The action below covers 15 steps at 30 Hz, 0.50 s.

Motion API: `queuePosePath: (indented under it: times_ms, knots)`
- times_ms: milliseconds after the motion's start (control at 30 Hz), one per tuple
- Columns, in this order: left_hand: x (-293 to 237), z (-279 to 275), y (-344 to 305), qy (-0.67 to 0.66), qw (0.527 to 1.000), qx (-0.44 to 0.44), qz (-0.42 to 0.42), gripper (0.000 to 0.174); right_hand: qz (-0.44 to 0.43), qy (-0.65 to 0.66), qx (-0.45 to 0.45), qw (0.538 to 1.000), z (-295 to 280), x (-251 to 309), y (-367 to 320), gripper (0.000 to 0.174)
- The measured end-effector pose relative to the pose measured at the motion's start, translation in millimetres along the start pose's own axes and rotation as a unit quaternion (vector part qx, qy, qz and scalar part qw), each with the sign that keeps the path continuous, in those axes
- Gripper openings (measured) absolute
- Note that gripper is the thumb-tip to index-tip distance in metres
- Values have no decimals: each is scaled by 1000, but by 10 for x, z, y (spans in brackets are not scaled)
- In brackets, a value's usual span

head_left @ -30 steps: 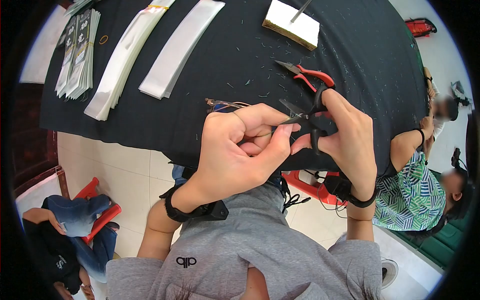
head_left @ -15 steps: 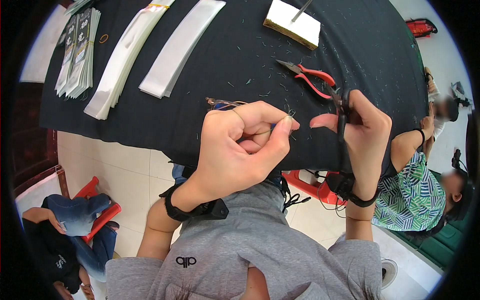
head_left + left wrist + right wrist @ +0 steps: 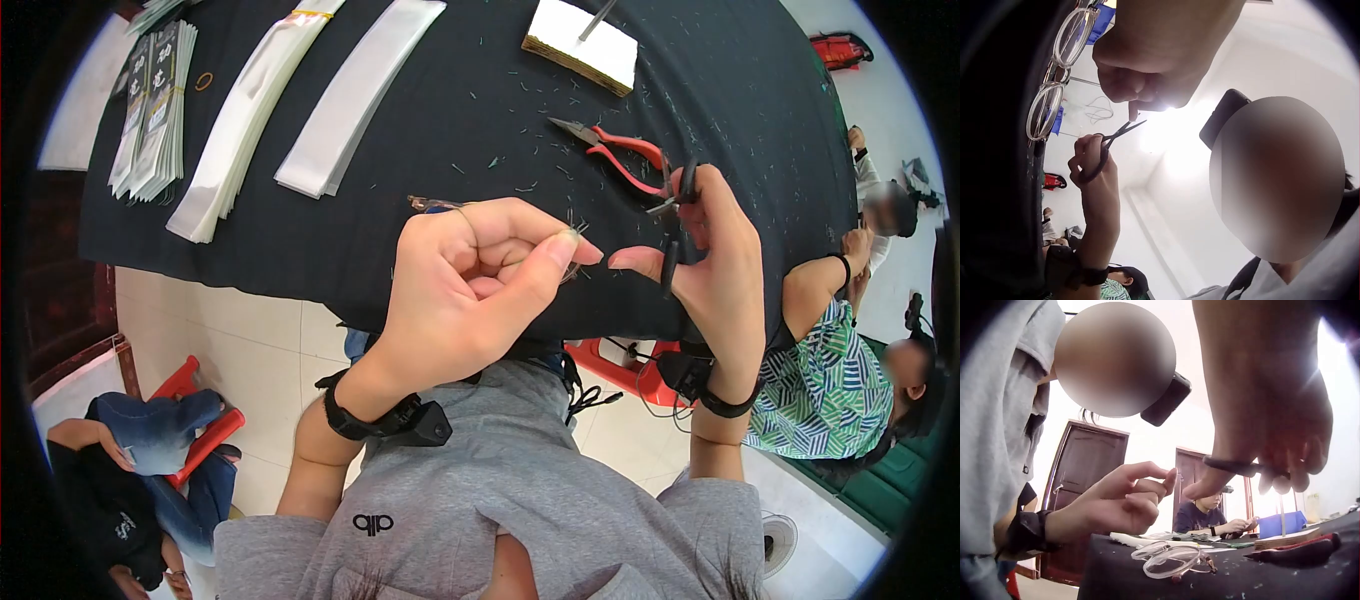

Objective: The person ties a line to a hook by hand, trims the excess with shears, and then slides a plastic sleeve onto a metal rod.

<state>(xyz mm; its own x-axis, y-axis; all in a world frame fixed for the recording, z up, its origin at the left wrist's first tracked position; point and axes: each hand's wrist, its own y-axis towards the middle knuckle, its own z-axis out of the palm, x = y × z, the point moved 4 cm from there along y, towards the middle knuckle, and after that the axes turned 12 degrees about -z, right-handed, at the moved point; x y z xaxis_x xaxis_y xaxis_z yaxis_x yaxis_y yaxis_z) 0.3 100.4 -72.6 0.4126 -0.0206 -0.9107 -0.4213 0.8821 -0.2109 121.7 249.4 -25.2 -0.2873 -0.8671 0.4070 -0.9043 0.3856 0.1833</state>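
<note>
My left hand (image 3: 480, 285) pinches a small greenish strand (image 3: 578, 230) between thumb and index finger, its other fingers curled. To its right, my right hand (image 3: 725, 270) holds black-handled scissors (image 3: 671, 240), with fingers and thumb at the handle loops. In the left wrist view the scissors (image 3: 1124, 130) have parted blades, just below the left fingertips and not visibly touching them. The right wrist view shows the left hand (image 3: 1119, 503) pinching; the strand is too small to make out there. Eyeglasses (image 3: 432, 204) lie partly hidden behind the left hand.
Red-handled pliers (image 3: 630, 160) lie beyond the right hand. A white-topped block (image 3: 585, 45) holds an upright rod. Clear plastic sleeves (image 3: 360, 100) and printed packets (image 3: 150, 115) lie at the left of the black cloth (image 3: 460, 120). Thread scraps are scattered about. Other people sit at both sides.
The right hand and scissors have drawn back to the right from the left fingertips, then shifted slightly left. The left hand keeps its pinch, having moved a little.
</note>
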Motion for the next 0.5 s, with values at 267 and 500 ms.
queuePosePath:
  times_ms: [267,500]
  knots:
    - [-22,-45,4,15,999,30,-33,17,80,111,-7,991,-166,-512,-122,48]
    - [-28,-5,-16,25,998,45,-23,17,202,-74,-47,975,-340,-928,-183,41]
